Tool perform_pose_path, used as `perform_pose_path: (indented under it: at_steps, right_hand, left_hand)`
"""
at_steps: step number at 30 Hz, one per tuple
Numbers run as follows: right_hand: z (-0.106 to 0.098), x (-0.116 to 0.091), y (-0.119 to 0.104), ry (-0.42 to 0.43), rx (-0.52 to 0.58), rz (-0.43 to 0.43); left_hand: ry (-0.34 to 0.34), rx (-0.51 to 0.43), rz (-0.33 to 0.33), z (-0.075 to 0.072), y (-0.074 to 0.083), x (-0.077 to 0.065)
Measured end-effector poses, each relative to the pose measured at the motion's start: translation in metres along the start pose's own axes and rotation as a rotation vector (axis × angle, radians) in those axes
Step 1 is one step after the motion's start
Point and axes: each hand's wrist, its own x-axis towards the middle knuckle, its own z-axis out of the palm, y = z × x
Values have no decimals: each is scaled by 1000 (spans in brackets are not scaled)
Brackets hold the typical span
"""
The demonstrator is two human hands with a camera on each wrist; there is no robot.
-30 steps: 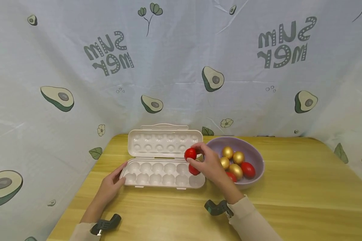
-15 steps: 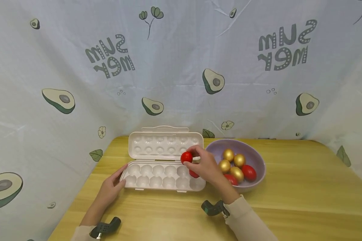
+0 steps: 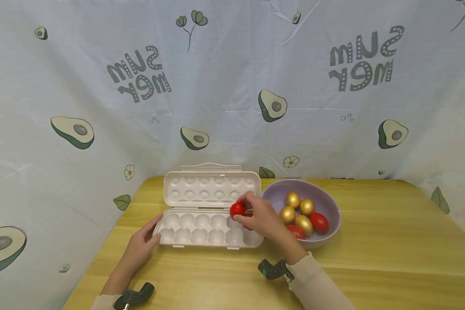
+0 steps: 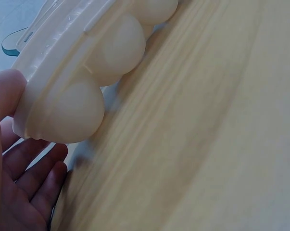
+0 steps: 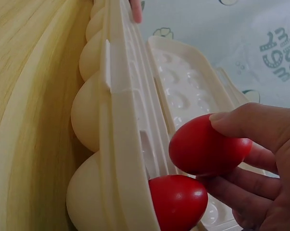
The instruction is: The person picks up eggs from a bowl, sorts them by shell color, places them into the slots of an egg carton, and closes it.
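An open cream plastic egg carton [image 3: 201, 246] lies on the wooden table, with rows of round cups. My left hand [image 3: 141, 243] grips its left end; in the left wrist view the thumb [image 4: 7, 94] lies on the rim and the other fingers are below and beside it. Over the right part of the cups, my right hand [image 3: 262, 218] pinches a red egg [image 3: 237, 209] between thumb and fingers. A second red egg [image 5: 179, 202] sits in a cup at the right end, partly hidden by that hand in the head view.
Right of the carton stands a purple bowl [image 3: 270, 194] holding several gold eggs [image 3: 307, 206] and red eggs [image 3: 319, 223]. The carton's lid [image 3: 212, 203] stands raised at the back. Behind the table hangs a curtain [image 3: 232, 86] printed with avocados.
My right hand has moved left and slightly down with the red egg, closer over the cups. My left hand has stayed at the carton's end. The head view has shifted slightly.
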Motion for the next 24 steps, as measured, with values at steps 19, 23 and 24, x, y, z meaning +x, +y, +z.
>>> perform_pose_path:
  at_steps: [19,23,24]
  right_hand:
    - [5,-4,-3,-28,-367,-128]
    - [6,-5,-2,-30,-394,-134]
    - [6,-5,-2,-31,-403,-136]
  left_hand:
    - [-5,20,-24,-1,0,0]
    - [-6,17,-15,0,-1,0]
    - [-6,10,-10,1,-1,0]
